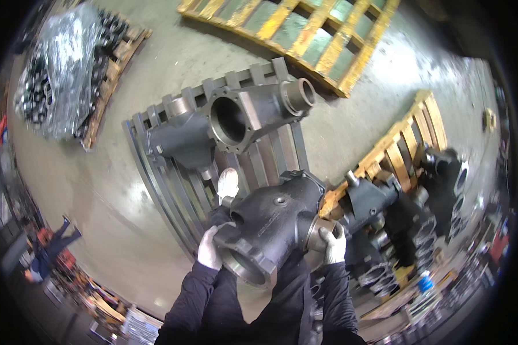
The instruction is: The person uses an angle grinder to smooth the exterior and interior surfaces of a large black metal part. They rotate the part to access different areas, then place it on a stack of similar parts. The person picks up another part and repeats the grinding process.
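A large black cast metal housing (276,213) hangs in front of my legs, carried between both hands. My left hand (209,250), in a white glove, grips it beside the round flanged opening at its near left. My right hand (333,244), gloved too, is closed around the bare-metal tube end on its right side. Just beyond lies a second dark housing (184,138) of similar shape, resting on a grey slatted metal pallet (270,152). Its wide round opening faces up toward me. One white-covered shoe (228,183) shows between the two castings.
On the right, more dark housings (374,201) are stacked on and around a wooden pallet (406,144). A yellow slatted pallet (305,29) lies at the far side. Far left, plastic-wrapped black parts (69,69) sit on a pallet. Another person (54,247) is at the left rim.
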Demonstrator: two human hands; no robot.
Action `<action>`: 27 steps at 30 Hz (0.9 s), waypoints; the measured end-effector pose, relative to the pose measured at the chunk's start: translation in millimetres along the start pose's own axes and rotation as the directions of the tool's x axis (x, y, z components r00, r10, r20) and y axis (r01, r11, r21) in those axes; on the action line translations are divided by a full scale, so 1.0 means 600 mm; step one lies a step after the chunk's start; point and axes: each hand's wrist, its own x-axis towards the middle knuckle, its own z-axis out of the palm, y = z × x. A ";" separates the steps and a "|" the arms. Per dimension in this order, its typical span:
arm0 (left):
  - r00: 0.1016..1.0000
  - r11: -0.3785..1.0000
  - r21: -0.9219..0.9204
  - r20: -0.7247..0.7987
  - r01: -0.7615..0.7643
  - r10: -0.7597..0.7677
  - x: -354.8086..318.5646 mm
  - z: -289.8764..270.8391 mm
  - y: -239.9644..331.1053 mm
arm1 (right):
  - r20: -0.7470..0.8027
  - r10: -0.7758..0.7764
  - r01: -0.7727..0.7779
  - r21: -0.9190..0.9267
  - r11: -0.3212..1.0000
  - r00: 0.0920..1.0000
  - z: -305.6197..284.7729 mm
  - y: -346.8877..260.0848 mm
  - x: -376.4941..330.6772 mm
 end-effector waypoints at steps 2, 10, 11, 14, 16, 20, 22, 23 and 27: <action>1.000 0.991 0.131 -0.014 0.001 0.001 -0.078 0.005 0.025 | 0.006 0.012 -0.013 0.013 1.000 1.000 -0.028 -0.013 -0.091; 0.981 0.866 0.481 0.186 -0.133 0.048 -0.383 0.033 0.129 | -0.112 -0.108 0.109 0.007 0.994 0.988 -0.107 -0.059 -0.409; 0.943 0.847 0.497 0.332 -0.188 0.014 -0.391 0.038 0.142 | -0.151 -0.090 0.115 0.168 0.979 0.984 -0.100 -0.061 -0.444; 0.934 0.788 0.571 0.356 -0.231 0.016 -0.429 0.052 0.174 | -0.251 -0.126 0.174 0.179 0.968 0.960 -0.108 -0.048 -0.536; 0.946 0.765 0.614 0.324 -0.194 -0.020 -0.458 0.054 0.190 | -0.242 -0.007 0.110 0.415 0.903 0.970 -0.103 -0.014 -0.602; 0.876 0.692 0.707 0.418 -0.148 -0.240 -0.511 0.088 0.192 | -0.331 0.090 0.082 0.473 0.877 0.939 -0.091 0.049 -0.700; 0.783 0.590 0.782 0.490 -0.201 -0.383 -0.539 0.091 0.163 | -0.260 0.183 0.017 0.616 0.787 0.948 -0.091 0.105 -0.736; 0.838 0.572 0.800 0.431 -0.182 -0.335 -0.550 0.086 0.138 | -0.352 0.252 0.026 0.625 0.780 0.901 -0.086 0.138 -0.757; 0.784 0.409 0.881 0.423 -0.238 -0.454 -0.586 0.042 0.013 | -0.532 0.295 0.172 0.661 0.730 0.794 -0.096 0.297 -0.826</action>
